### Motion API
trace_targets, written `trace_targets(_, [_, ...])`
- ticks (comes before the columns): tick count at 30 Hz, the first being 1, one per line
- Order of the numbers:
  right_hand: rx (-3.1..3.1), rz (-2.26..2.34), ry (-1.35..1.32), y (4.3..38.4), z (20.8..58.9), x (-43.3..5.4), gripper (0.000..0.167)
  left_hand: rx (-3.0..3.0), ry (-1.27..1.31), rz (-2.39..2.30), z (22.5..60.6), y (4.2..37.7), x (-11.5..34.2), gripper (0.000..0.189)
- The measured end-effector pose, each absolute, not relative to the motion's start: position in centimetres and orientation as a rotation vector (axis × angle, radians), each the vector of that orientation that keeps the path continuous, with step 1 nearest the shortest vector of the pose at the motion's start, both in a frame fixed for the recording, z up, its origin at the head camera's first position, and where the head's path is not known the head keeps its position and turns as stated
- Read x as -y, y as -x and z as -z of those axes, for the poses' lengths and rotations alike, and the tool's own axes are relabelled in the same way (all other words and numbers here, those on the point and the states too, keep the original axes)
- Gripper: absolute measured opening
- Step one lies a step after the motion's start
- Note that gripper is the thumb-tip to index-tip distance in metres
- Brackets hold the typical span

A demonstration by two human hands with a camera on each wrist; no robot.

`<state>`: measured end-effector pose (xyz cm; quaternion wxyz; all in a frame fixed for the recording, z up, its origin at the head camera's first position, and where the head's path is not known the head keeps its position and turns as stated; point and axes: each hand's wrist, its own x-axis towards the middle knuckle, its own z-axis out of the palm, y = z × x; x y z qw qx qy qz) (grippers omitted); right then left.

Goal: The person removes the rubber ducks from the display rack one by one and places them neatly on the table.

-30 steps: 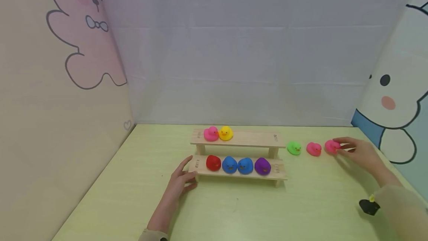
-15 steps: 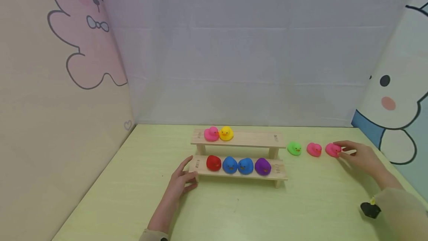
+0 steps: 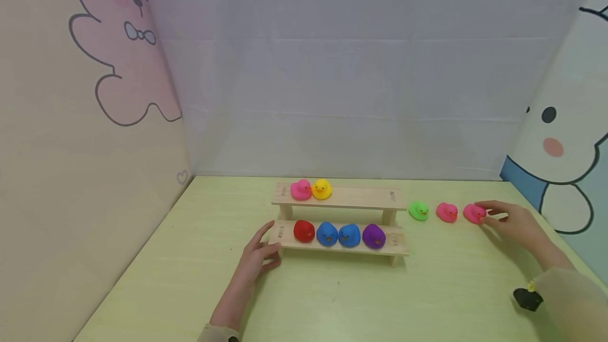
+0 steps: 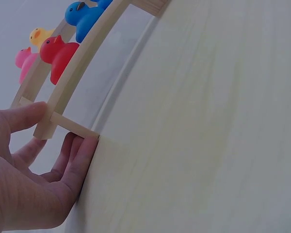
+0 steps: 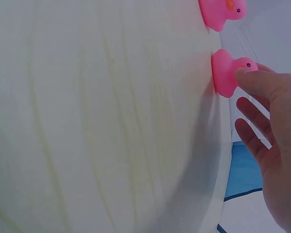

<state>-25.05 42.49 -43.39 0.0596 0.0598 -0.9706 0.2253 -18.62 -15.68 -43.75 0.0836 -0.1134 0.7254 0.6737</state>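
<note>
In the head view my right hand (image 3: 512,223) pinches the rightmost pink rubber duck (image 3: 473,214) by its head, thumb against its near side in the right wrist view. That duck's base meets the tabletop. Left of it sit another pink duck (image 3: 446,212) and a green duck (image 3: 419,210). My left hand (image 3: 256,260) grips the left end of a two-tier wooden stand (image 3: 361,198), thumb on the lower plank and fingers at its end leg. The upper plank bears a pink duck (image 3: 301,190) and a yellow duck (image 3: 322,189); the lower one bears a red duck (image 3: 304,231), two blue ducks (image 3: 327,234) and a purple duck (image 3: 373,236).
The pale wooden table (image 3: 356,305) runs back to a white cloth wall (image 3: 342,94). Side panels with cartoon animals rise at left and right. A small black object with a yellow bit (image 3: 528,298) shows beside the right sleeve.
The rightmost pink duck and the right hand have come down slightly toward the table, mostly in the first half second. My left hand stays on the stand.
</note>
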Motion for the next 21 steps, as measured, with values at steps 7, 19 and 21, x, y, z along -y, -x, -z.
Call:
trace_targets(7, [2.949,-0.686,-0.180,25.13,43.33,-42.47,0.044,-2.162,0.357,-1.998,43.62,18.53,15.60,0.061])
trace_targets(19, [3.012,-0.964,-0.053,25.09,43.99,-42.99,0.060,-2.154,0.356,-2.007,43.69,18.55,15.69,0.061])
trace_targets(21, [3.005,-0.999,-0.031,25.01,44.08,-42.97,0.061,-2.154,0.353,-2.007,43.66,18.52,15.70,0.061])
